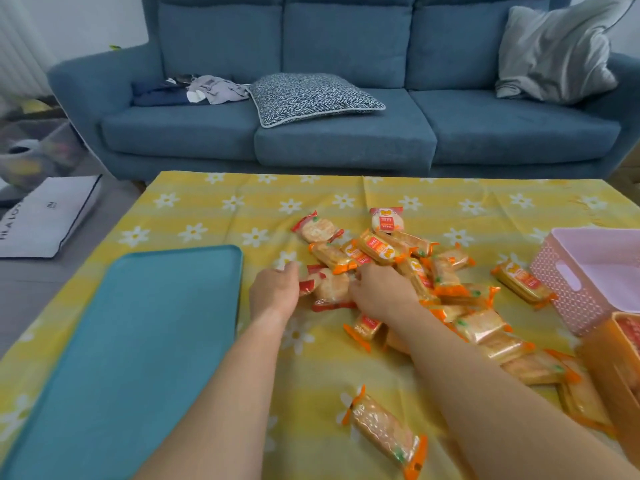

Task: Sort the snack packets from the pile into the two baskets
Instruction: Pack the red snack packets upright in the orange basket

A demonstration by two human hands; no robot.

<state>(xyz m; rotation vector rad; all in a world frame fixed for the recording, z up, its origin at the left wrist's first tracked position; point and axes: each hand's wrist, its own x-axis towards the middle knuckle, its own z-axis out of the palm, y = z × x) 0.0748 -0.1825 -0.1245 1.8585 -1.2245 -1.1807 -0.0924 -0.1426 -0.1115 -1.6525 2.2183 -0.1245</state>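
Note:
A pile of snack packets (446, 289) lies on the yellow flowered tablecloth, most with orange ends, a few with red ends. My left hand (275, 292) grips a red-ended packet (310, 284) at the pile's left edge. My right hand (381, 292) has its fingers curled over another red-ended round-cracker packet (334, 289) beside it. A pink basket (568, 289) stands at the right, empty as far as I can see. An orange basket (609, 362) sits in front of it, cut off by the frame, with something red inside. One orange packet (384, 431) lies apart near me.
A teal tray (138, 341) lies on the left of the table. Two red-ended packets (387, 219) sit at the pile's far side. A blue sofa (346, 133) with cushions stands behind the table. A white box (45, 216) lies on the floor at left.

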